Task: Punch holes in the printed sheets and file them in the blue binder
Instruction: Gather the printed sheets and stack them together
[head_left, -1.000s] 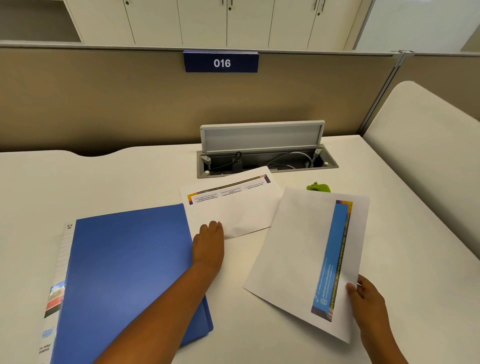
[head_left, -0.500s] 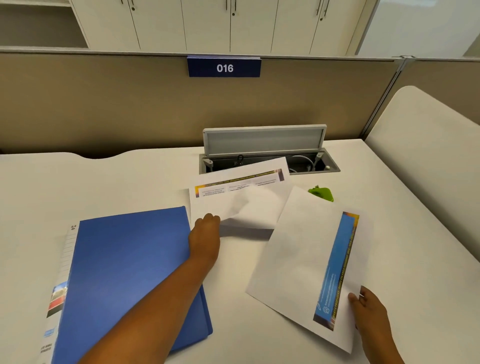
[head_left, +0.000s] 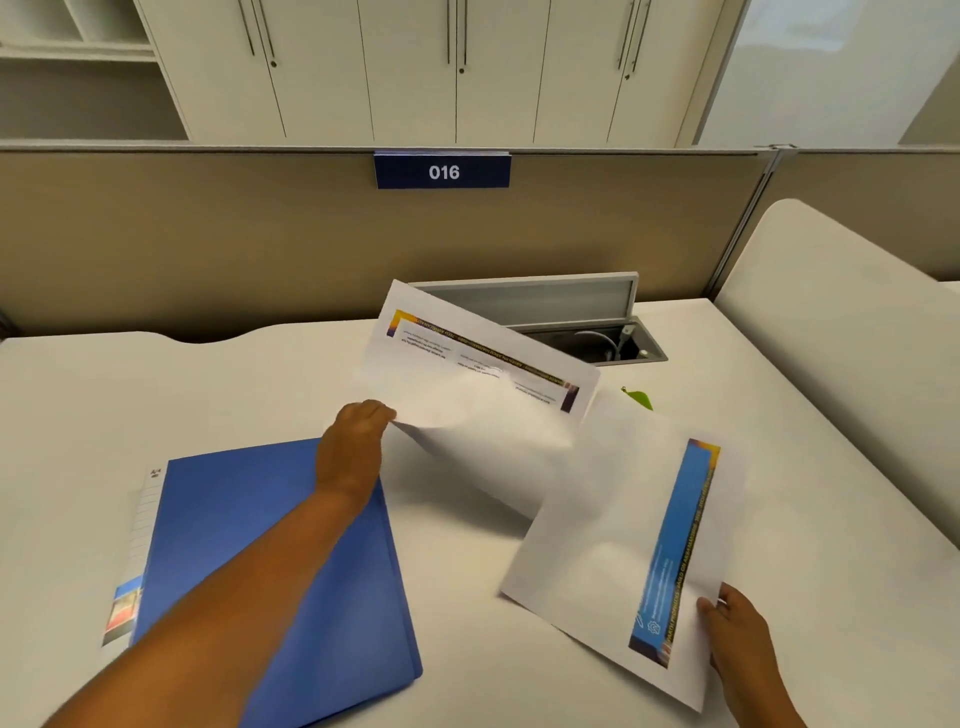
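Observation:
The blue binder (head_left: 249, 545) lies closed on the white desk at the left, partly under my left forearm. My left hand (head_left: 353, 447) pinches the near corner of a printed sheet (head_left: 467, 374) with a dark and yellow header strip and holds it tilted up off the desk. My right hand (head_left: 737, 629) grips the near corner of a second sheet (head_left: 613, 545) with a blue band along its right side, which lies at the right. A green object (head_left: 640, 397), perhaps the hole punch, peeks out behind that sheet.
An open cable hatch (head_left: 587, 338) with a raised grey lid is set in the desk (head_left: 104, 415) behind the sheets. A tan partition (head_left: 208, 244) with a "016" sign closes off the back. A white curved panel (head_left: 841, 332) borders the right.
My left hand went from resting on the first sheet to pinching its near edge and lifting it off the desk. The right hand and its sheet barely moved.

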